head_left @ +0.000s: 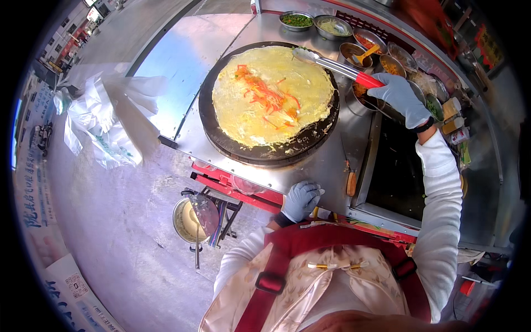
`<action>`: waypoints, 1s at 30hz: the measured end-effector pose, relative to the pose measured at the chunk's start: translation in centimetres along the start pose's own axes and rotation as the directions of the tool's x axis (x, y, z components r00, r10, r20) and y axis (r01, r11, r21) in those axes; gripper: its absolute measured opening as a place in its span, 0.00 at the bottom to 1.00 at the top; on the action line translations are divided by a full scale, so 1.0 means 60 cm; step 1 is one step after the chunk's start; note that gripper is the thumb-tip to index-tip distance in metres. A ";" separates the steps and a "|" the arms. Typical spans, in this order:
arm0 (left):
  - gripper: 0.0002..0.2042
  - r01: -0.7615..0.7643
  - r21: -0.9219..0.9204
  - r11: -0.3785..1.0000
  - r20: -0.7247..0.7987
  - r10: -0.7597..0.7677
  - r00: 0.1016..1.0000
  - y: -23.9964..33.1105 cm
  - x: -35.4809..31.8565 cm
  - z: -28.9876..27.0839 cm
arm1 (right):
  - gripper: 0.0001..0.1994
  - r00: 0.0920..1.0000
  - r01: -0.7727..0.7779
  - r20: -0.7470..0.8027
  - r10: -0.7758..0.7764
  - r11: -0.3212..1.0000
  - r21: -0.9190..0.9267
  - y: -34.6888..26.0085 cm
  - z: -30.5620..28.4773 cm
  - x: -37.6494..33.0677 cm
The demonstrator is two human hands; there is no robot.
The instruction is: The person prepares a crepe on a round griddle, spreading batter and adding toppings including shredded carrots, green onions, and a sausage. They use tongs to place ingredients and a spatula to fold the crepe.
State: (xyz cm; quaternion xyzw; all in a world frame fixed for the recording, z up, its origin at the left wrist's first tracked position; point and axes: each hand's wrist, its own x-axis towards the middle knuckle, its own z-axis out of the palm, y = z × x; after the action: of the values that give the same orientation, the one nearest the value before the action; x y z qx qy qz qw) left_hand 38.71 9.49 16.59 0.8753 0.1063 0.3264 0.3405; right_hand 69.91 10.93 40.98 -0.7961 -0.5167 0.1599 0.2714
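Note:
My right hand (402, 98), in a grey glove, grips a pair of tongs (345, 69) by the red handle. The tongs' metal tips reach the far right edge of a thin yellow crepe (235, 113). That crepe is spread over a round dark griddle (207, 119). Shredded orange and red filling (263, 94) lies in a band across its middle. My left hand (301, 200), also gloved, rests at the counter's front edge with its fingers curled in; whether anything is inside them is hidden.
Metal bowls of chopped greens (297, 20), pale shreds (333, 26) and other toppings line the back right. A wooden-handled tool (350, 180) lies on the steel counter (326, 157). White plastic bags (105, 124) hang left. Below stands a pot of batter (185, 221) with a ladle.

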 end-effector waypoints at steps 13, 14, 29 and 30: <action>0.08 0.521 0.024 0.853 -0.631 -0.392 0.670 -0.171 -0.188 -0.234 | 0.23 0.997 0.061 -0.029 -0.068 0.980 -0.192 -0.081 0.171 0.076; 0.08 0.532 -0.033 0.846 -0.659 -0.418 0.625 -0.189 -0.188 -0.241 | 0.23 0.994 0.079 -0.052 -0.092 0.972 -0.219 -0.078 0.175 0.072; 0.08 0.223 -0.122 0.967 -0.208 -0.245 0.947 -0.083 -0.134 -0.170 | 0.23 0.998 0.018 -0.045 -0.033 0.956 -0.292 -0.080 0.111 -0.086; 0.08 0.173 -0.119 0.978 -0.153 -0.190 0.970 -0.076 -0.127 -0.154 | 0.23 0.999 -0.040 -0.028 0.034 0.958 -0.285 -0.081 0.114 -0.089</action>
State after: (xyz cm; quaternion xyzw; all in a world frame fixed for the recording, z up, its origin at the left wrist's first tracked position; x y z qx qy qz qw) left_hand 27.10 14.66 14.88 0.8132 0.1963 0.3696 0.4045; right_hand 60.45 9.49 38.26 -0.8383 -0.5162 0.0794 0.1566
